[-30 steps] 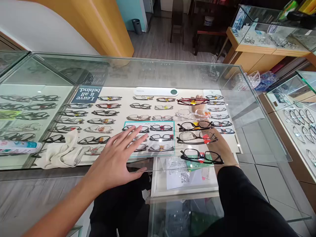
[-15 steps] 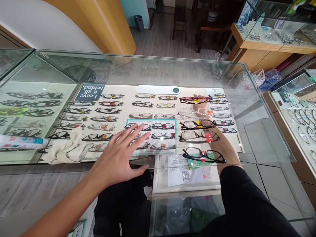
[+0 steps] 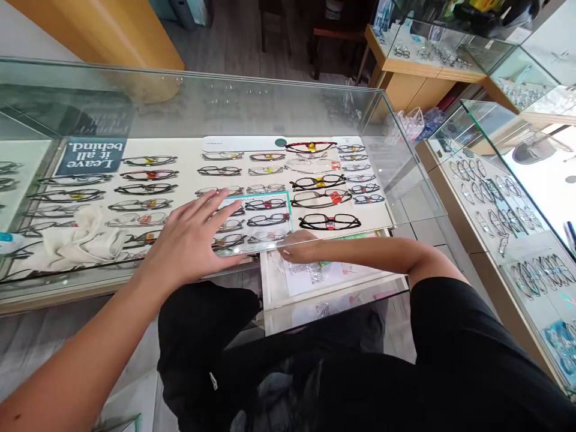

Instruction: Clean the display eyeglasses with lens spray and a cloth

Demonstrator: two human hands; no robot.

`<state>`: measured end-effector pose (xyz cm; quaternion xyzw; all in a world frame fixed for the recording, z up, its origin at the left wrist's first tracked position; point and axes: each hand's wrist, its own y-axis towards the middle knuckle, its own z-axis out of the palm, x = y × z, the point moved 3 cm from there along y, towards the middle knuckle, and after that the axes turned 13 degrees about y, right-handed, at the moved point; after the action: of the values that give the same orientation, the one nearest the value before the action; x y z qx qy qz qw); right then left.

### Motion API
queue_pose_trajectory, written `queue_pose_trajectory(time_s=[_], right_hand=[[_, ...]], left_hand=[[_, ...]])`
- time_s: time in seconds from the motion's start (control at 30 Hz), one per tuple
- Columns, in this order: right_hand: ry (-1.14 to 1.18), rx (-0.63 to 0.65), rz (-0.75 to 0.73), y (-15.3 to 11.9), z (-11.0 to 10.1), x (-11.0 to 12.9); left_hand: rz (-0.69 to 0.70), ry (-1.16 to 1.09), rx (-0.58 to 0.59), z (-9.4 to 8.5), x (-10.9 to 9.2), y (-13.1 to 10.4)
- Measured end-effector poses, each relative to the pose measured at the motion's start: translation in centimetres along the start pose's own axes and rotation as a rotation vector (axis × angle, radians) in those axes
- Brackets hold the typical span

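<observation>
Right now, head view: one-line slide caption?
Left hand spread over a glass case of eyeglasses; right hand near its front edge.

Black glasses (image 3: 330,219), off-white cloth (image 3: 83,243)

Gleams with smooth, clear glass across the display case (image 3: 288,83) and looks like glossy plastic on the black spectacles (image 3: 321,221). Looks matt in the cream cloth (image 3: 78,243) (soft, deeply creased) and the black fabric sleeve (image 3: 454,318).
</observation>
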<state>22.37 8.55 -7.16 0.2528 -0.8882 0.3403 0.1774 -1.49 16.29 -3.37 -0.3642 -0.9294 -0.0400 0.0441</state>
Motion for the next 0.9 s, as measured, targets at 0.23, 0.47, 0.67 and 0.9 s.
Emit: queue_pose_trajectory(time_s=[0.23, 0.47, 0.67, 0.9], right_hand=[[0.049, 0.195, -0.273, -5.0, -2.7, 7.4], [-0.237, -0.619, 0.246, -6.1, -19.2, 0.2], [-0.266, -0.653, 0.486, -1.8, -22.4, -7.7], [-0.237, -0.668, 0.454, -0.6, -22.0, -8.0]], left_hand=[[-0.008, -0.009, 0.015, 0.6, 0.1, 0.1], [-0.004, -0.002, 0.016, 0.7, 0.3, 0.1], [-0.003, -0.026, 0.021, 0.4, 0.3, 0.0], [0.006, -0.039, 0.024, -0.3, 0.0, 0.0]])
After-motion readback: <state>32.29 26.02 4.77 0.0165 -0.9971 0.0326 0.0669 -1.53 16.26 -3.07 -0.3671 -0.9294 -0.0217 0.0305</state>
